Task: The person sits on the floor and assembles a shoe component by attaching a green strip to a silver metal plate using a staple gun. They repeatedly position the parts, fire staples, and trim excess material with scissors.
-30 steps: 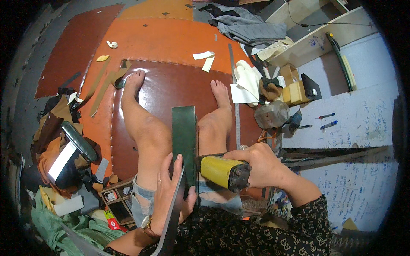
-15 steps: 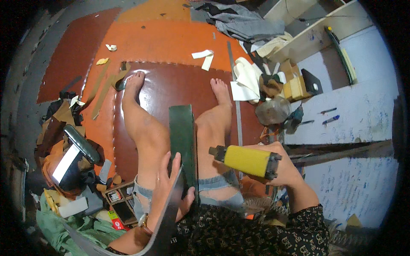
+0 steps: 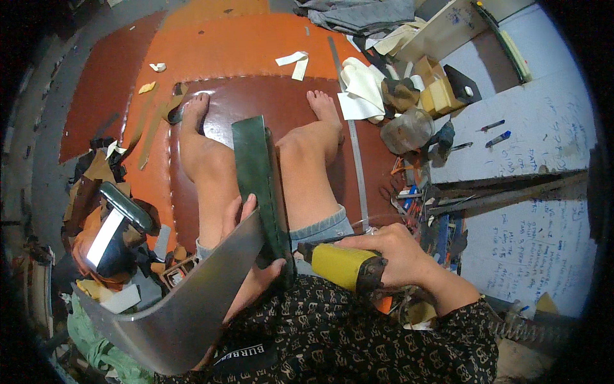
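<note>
nearest, a curved grey band point(image 3: 185, 313) is partly hiding the left hand point(image 3: 256, 282); whether it is joining the padded piece is unclear. the left hand is steadying the dark green padded piece point(image 3: 256, 160) between the legs, its fingers spreading half open around it. the right hand point(image 3: 401, 257) is gripping the yellow tool point(image 3: 339, 266), fingers curling closely round it. its nose is pointing towards the piece's right side, contact being hard to tell. doing this well is probably calling for bracing the piece, squaring the nose and leaving the left fingers outside its line
</note>
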Motion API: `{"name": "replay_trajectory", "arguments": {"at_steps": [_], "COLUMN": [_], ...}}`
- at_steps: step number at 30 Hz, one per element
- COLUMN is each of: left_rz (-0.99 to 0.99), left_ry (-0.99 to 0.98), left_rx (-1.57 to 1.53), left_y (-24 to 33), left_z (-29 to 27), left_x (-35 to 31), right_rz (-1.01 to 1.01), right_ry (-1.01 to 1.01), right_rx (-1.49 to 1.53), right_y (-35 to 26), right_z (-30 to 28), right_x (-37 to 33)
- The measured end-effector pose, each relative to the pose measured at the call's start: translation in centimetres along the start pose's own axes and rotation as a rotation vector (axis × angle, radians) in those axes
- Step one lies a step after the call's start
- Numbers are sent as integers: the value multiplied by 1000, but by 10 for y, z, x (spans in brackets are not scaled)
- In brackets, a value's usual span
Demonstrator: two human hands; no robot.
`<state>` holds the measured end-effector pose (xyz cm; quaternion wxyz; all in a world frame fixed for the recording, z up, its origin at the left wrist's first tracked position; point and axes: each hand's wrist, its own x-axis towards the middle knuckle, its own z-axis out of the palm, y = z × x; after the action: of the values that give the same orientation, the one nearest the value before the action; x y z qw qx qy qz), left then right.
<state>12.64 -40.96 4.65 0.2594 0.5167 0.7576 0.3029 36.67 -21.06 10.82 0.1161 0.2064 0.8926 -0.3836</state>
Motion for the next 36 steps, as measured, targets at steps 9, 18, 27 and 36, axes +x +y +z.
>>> {"name": "replay_trajectory", "arguments": {"at_steps": [9,18,27,36], "left_rz": [14,-60,196,312], "left_ry": [171,89,829,421], "left_rx": [31,19,-755,-92], "left_y": [2,-10,44,80], "left_z": [21,25,-46,-72], "left_x": [-25,-37,-8,29], "right_rz": [-77,-42,115,432], "right_ry": [-14,-35,433,683], "right_rx": [-61,-83,360,525], "right_y": [-13,-15,60,132], "right_z": [8,11,20,42], "right_x": [6,10,-35,-5]}}
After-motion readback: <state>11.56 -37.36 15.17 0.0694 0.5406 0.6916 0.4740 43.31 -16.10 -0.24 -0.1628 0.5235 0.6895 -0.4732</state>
